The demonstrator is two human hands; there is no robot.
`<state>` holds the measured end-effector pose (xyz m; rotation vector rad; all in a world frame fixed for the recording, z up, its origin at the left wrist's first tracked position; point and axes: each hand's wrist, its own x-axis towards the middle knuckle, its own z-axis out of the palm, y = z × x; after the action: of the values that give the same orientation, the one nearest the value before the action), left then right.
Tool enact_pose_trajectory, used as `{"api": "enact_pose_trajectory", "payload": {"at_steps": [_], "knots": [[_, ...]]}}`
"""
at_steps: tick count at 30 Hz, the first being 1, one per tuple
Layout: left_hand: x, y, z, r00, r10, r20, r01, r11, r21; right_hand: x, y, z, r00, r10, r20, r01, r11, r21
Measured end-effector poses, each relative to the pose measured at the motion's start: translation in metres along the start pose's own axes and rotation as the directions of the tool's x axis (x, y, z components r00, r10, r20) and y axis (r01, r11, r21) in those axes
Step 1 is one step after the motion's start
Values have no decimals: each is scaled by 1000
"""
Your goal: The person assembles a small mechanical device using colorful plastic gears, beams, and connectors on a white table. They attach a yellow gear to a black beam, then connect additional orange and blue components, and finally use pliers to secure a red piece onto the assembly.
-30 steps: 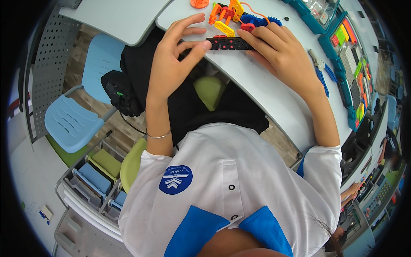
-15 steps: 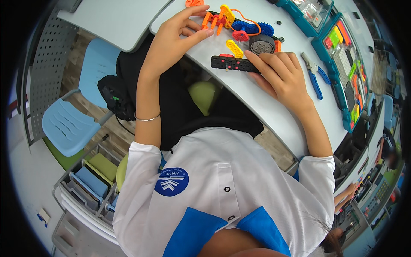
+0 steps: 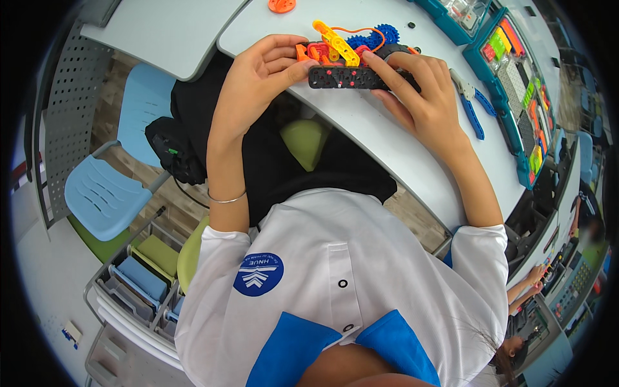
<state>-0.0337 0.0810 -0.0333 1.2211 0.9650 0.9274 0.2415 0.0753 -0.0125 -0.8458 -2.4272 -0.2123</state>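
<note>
A building-kit model lies near the table's edge, between my hands. Its near side is a long black perforated beam point(image 3: 348, 78) with small red pegs. Above the beam slant yellow link pieces point(image 3: 336, 44), with orange and red parts behind them. A blue gear point(image 3: 387, 33) and an orange cord point(image 3: 351, 29) show at the far side. My left hand point(image 3: 261, 80) pinches the left end, thumb at the beam's corner and fingers at an orange piece point(image 3: 301, 53). My right hand point(image 3: 422, 90) grips the beam's right end and partly hides a black wheel point(image 3: 391, 50).
Blue-handled pliers point(image 3: 476, 109) lie right of my right hand. A teal case point(image 3: 491, 95) of colourful parts stands open beyond them. An orange disc point(image 3: 282, 6) and a small black ring point(image 3: 411, 25) lie farther back. Another person's hands point(image 3: 534, 278) show at far right.
The black beam, held apart by my right hand before, is now up against the front of the model. The yellow links tilt differently. My left hand has moved down to the beam's left end.
</note>
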Motion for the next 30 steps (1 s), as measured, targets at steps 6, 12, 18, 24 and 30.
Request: {"api": "enact_pose_trajectory", "payload": {"at_steps": [6,12,18,24,30], "knots": [[-4,0,8,998,4,-58,-9,996,-85,-6,-5,-2,995,-79,-53,79,997,-2],[-4,1,7,998,-18,-60,14,998,-64,-3,-1,1,986,-19,-165,39,992,118],[-3,-5,6,999,-3,-46,-3,993,-122,2,4,10,986,45,-162,-20,988,153],[-3,-3,7,998,-26,-51,21,996,-92,1,6,11,989,59,-135,-40,989,140],[-4,0,10,997,-35,-71,28,995,-93,1,5,11,987,103,-125,-76,976,205]]}}
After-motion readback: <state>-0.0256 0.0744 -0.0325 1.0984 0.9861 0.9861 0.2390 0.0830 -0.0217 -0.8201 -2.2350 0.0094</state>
